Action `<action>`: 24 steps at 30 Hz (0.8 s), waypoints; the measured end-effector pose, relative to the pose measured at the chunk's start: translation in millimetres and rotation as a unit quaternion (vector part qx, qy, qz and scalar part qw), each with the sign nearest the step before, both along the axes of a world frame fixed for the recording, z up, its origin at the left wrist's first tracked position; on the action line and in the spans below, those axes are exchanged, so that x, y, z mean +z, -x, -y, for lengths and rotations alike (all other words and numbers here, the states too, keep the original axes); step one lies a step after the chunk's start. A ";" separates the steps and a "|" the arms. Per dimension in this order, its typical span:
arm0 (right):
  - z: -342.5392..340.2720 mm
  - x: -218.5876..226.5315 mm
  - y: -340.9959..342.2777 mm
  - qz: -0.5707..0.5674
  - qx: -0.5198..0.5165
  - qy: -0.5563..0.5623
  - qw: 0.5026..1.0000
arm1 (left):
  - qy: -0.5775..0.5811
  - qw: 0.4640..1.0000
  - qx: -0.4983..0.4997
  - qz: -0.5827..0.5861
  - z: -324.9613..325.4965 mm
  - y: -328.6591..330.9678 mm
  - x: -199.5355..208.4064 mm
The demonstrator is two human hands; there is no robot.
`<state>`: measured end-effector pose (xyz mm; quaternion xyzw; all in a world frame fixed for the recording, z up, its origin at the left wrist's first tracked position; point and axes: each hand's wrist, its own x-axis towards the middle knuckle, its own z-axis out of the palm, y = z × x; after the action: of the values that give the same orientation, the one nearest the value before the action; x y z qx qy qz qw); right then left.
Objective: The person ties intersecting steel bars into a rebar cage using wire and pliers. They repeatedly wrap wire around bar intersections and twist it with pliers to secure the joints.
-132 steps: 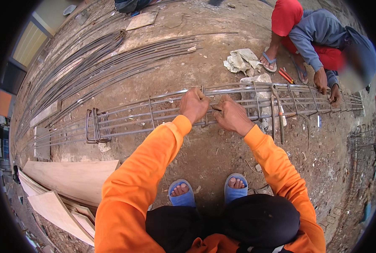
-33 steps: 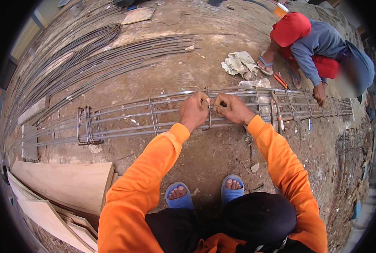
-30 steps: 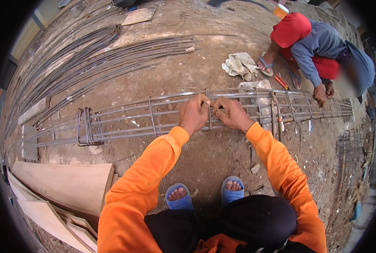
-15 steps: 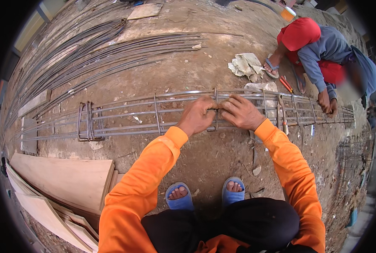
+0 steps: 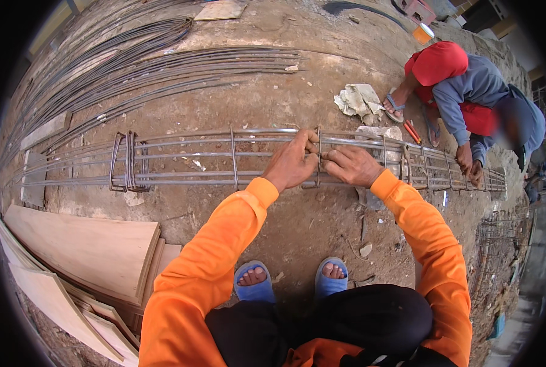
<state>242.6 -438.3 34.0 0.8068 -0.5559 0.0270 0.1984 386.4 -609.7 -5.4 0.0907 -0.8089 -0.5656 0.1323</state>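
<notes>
A long steel bar cage [image 5: 193, 175] spans the head view from nine o'clock to three. Near the centre, the left hand [image 5: 294, 162] is curled at nine o'clock of an upright stirrup [image 5: 319, 137], the right hand [image 5: 353, 166] bent at its three o'clock – whatever sits between the fingertips is hidden. Grouped stirrups [image 5: 128, 162] hang at nine o'clock, plywood sheets [image 5: 80, 244] lie at eight, loose bars [image 5: 132, 85] at eleven. A crouching co-worker [image 5: 478, 92] is at two o'clock – red-handled pliers [image 5: 412, 132] near one foot. Blue slippers [image 5: 254, 287] show at six.
</notes>
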 end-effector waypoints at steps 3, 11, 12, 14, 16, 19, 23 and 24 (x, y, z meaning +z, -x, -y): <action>3.5 5.5 -2.5 0.006 -0.006 -0.029 1.000 | -0.029 0.998 0.035 0.042 -1.7 10.5 3.6; 17.2 23.3 13.2 0.049 -0.008 -0.158 0.986 | 0.154 0.960 -0.057 0.226 14.9 37.6 2.6; 20.4 23.9 9.2 0.125 -0.056 -0.166 0.977 | 0.163 0.955 -0.066 0.238 18.2 39.1 0.3; 26.5 24.2 0.8 0.272 -0.151 -0.179 0.933 | -0.006 0.946 -0.125 0.299 22.6 44.1 8.5; 32.2 29.8 -0.4 0.371 -0.219 -0.209 0.878 | -0.102 0.923 -0.155 0.336 25.2 48.0 15.4; 36.7 19.4 10.9 0.464 -0.263 -0.207 0.820 | -0.112 0.916 -0.157 0.352 26.5 50.1 11.7; 34.3 6.4 25.5 0.688 -0.322 -0.261 0.596 | -0.095 0.925 -0.135 0.343 24.4 48.9 20.6; 35.8 10.6 23.4 0.697 -0.340 -0.263 0.573 | -0.095 0.926 -0.120 0.346 25.9 46.9 22.2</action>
<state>219.2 -474.1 44.5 0.3067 -0.7388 0.3644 -0.4768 339.5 -635.6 16.8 0.1952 -0.7516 -0.5852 -0.2335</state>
